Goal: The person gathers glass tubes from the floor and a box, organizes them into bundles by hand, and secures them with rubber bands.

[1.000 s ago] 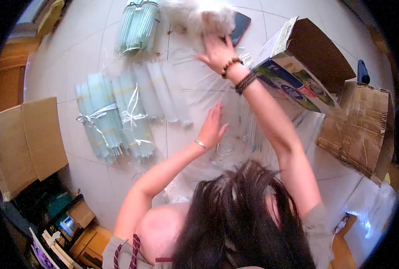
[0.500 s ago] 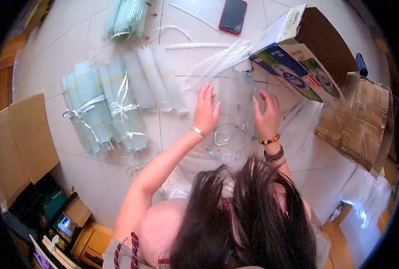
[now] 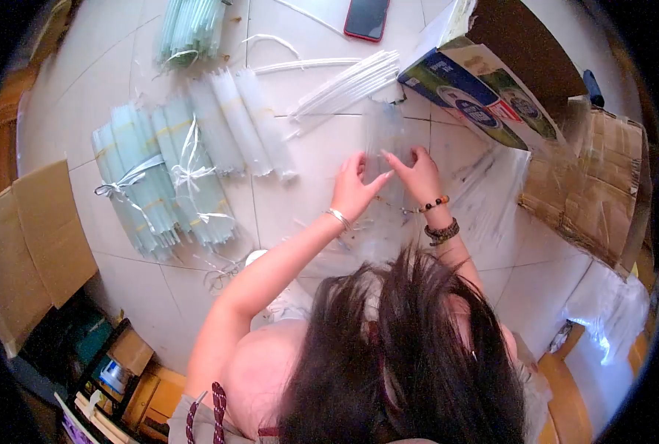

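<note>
My left hand (image 3: pixel 359 189) and my right hand (image 3: pixel 417 177) close in from both sides on a bundle of clear plastic tubes (image 3: pixel 385 127). The thumbs lie toward each other on the near part; the far end is blurred and stands out beyond my fingers. Left of my hands lie loose pale rolls of the same tubes (image 3: pixel 233 122) with yellow bands. Farther left are two bundles (image 3: pixel 133 177) bound with white ties. Thin white ties (image 3: pixel 348 83) lie in a fan just beyond my hands.
A printed cardboard box (image 3: pixel 485 81) stands open at the right, with a flattened brown carton (image 3: pixel 592 181) near it. Another tube bundle (image 3: pixel 190 29) and a phone (image 3: pixel 366 18) lie at the back. Cardboard (image 3: pixel 37 244) stands at the left. Clear plastic film (image 3: pixel 485 192) covers floor tiles.
My hands have come together from apart, squeezing the clear tubes between them into a narrower bundle. The whole view has shifted slightly.
</note>
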